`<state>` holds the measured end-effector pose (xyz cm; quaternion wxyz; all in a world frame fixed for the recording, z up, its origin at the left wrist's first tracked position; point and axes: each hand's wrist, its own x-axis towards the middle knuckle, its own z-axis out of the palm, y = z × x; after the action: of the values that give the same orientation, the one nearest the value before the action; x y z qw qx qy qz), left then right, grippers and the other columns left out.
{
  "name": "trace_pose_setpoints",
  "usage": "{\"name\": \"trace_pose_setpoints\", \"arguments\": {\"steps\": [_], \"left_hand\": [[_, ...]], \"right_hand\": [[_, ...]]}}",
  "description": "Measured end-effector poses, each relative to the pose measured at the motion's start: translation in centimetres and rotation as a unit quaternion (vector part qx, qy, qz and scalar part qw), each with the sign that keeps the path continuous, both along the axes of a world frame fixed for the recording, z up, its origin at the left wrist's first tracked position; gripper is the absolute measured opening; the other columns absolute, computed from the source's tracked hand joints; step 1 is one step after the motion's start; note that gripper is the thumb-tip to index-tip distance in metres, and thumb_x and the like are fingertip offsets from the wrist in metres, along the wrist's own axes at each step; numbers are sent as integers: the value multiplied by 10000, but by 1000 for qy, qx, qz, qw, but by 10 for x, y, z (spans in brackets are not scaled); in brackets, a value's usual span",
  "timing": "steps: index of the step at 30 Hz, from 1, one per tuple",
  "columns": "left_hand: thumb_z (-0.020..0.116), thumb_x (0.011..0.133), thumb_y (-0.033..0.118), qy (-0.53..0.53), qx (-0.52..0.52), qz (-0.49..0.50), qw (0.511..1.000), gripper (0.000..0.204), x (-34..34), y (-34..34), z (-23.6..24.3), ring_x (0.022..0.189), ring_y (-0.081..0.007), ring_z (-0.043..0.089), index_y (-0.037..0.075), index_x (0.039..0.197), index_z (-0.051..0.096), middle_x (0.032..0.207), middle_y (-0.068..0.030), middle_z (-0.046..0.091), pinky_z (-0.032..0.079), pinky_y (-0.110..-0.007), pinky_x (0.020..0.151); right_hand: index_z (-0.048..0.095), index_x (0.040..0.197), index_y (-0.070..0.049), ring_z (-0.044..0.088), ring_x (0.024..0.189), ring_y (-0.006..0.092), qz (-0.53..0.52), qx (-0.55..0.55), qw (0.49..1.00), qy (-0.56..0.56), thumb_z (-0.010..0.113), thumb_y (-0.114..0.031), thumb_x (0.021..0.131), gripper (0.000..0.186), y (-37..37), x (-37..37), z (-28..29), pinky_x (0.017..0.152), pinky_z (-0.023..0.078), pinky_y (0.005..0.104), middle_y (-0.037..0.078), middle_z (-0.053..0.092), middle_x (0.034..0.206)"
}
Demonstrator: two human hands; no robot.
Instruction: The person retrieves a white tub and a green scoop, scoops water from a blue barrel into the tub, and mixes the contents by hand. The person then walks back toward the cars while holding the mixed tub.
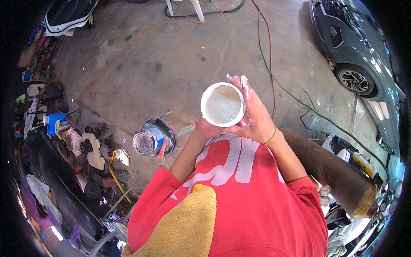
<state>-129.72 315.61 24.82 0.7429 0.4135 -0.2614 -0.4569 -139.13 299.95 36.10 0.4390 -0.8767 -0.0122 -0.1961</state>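
Note:
A white plastic tub [205, 112] is held up in front of my chest, its open top facing me. Whitish residue coats its inside wall and bottom. My right hand [260, 115] wraps round its right side, with white paste smeared on the fingertips. Below the tub's near left side, my left hand [207, 129] grips it; most of its fingers are hidden behind the tub. A yellow cloth [188, 220] hangs over the front of my red shirt.
An open metal can [147, 142] stands on a dark round support at left. Car parts and clutter [92, 156] line the left side. Green hose [295, 95] and red hose [269, 55] cross the floor. A grey car [364, 55] and a brown cylinder [329, 171] are at right.

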Motion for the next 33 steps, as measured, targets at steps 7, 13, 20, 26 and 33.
{"name": "trace_pose_setpoints", "arguments": {"steps": [7, 13, 20, 26, 33], "left_hand": [[546, 979, 297, -87, 116, 91, 985, 558, -8, 1, -8, 1301, -205, 453, 74, 1457, 364, 1441, -106, 456, 384, -358, 1068], [576, 939, 466, 47, 63, 161, 984, 729, 11, -13, 44, 1345, -263, 415, 76, 1489, 300, 1456, -137, 423, 386, -391, 1056], [895, 610, 274, -396, 47, 91, 912, 1126, 13, -13, 90, 1400, -364, 327, 95, 1506, 236, 1513, -182, 338, 278, -478, 1138], [882, 598, 185, -504, -10, 169, 847, 922, 14, -25, 89, 1339, -430, 389, 138, 1385, 403, 1451, -171, 420, 339, -512, 1093], [893, 560, 154, -632, 49, 260, 729, 834, 38, -19, 86, 1316, -397, 426, 149, 1286, 484, 1418, -146, 465, 345, -537, 1059]], "right_hand": [[327, 1428, -130, 480, 1243, 476, 41, -76, 989, -117, 860, -157, 569, 1012, -9, -10, -1, 1022, 419, 536, 234, 469, 1380], [317, 1457, -77, 497, 1258, 424, -81, 58, 986, -136, 881, -147, 601, 1027, -5, -17, -13, 1035, 419, 498, 235, 469, 1387], [-22, 1559, -195, 407, 1348, 409, -11, 169, 975, -145, 912, -208, 644, 1308, -11, -22, -19, 1068, 399, 479, 292, 340, 1472], [23, 1544, -200, 379, 1365, 410, -5, 119, 985, -121, 905, -199, 639, 1263, -18, -35, -23, 1053, 417, 477, 262, 324, 1488], [534, 1297, -53, 638, 952, 232, -113, 93, 989, 12, 813, -43, 690, 668, -38, -62, 3, 861, 502, 349, 133, 640, 1061]]}}
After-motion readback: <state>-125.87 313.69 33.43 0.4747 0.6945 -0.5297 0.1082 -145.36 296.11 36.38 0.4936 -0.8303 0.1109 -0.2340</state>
